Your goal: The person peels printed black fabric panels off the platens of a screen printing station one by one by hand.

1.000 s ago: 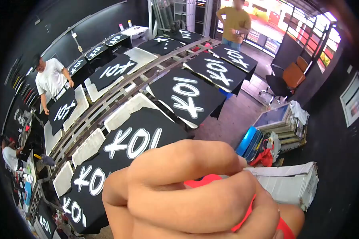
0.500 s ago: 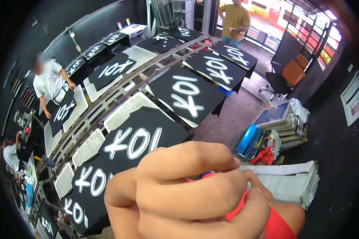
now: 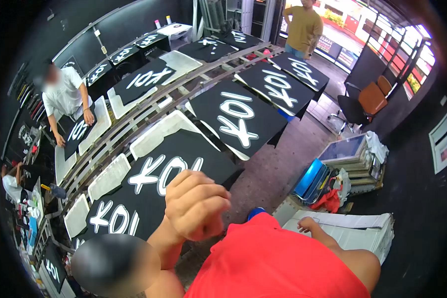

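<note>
My left hand is raised in front of my red shirt, its fingers curled into a fist with nothing visible in them. Below and beyond it lies a black fabric panel printed with white "KOI" lettering; the hand covers part of the print. Low at my right side hangs my right hand, fingers loosely apart and holding nothing visible. It appears in front of a large white box; whether they touch I cannot tell. A blurred dark rounded shape sits beside my left forearm.
Several printed black panels lie on pale boards along a metal rail frame. A person in white leans over one panel; another person in mustard stands near the doorway. Framed screens, a blue container and an office chair are at right.
My left fist has moved down and away from the camera, uncovering my red shirt. The person in white has shifted their arm over the panel. The view has shifted slightly.
</note>
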`<state>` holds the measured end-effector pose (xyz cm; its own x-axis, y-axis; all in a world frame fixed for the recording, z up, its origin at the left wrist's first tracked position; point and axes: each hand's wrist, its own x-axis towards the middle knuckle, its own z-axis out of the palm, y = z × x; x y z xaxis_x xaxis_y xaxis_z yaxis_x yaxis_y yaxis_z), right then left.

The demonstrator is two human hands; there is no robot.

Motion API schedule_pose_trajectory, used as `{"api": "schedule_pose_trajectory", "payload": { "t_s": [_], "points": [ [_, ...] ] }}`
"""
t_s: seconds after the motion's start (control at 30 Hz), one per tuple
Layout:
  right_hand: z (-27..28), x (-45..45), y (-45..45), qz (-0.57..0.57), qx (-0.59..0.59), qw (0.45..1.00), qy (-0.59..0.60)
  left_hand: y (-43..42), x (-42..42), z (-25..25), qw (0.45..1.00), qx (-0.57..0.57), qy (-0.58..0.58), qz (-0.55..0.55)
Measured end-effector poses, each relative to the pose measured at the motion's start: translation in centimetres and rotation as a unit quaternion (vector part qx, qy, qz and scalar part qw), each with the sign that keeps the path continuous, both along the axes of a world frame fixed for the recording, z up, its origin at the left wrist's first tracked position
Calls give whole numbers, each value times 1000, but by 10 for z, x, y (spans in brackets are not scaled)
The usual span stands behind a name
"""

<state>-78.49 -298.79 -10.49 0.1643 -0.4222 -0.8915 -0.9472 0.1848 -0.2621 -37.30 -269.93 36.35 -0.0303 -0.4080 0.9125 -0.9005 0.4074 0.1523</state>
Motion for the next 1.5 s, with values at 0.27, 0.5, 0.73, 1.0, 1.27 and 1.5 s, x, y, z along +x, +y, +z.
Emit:
{"api": "schedule_pose_trajectory", "payload": {
  "t_s": [0.27, 0.5, 0.73, 1.0, 1.27, 1.5],
  "points": [
    [-51, 2, -86, 152, 69, 985, 46, -33, 12, -134, 953, 111, 261, 108],
    [-59, 102, -237, 93, -257, 956, -110, -139, 4, -236, 792, 258, 523, 181],
    [-47, 248, -371, 147, -371, 887, -232, -174, -13, -316, 643, 395, 555, 351],
    [-41, 346, -408, 147, -418, 835, -327, -139, -51, -362, 515, 338, 615, 491],
    [-24, 357, -413, 163, -465, 832, -254, -132, 41, -354, 618, 274, 520, 522],
    [4, 302, -408, 156, -464, 851, -191, -141, 279, -359, 675, 334, 387, 532]
  ]
}}
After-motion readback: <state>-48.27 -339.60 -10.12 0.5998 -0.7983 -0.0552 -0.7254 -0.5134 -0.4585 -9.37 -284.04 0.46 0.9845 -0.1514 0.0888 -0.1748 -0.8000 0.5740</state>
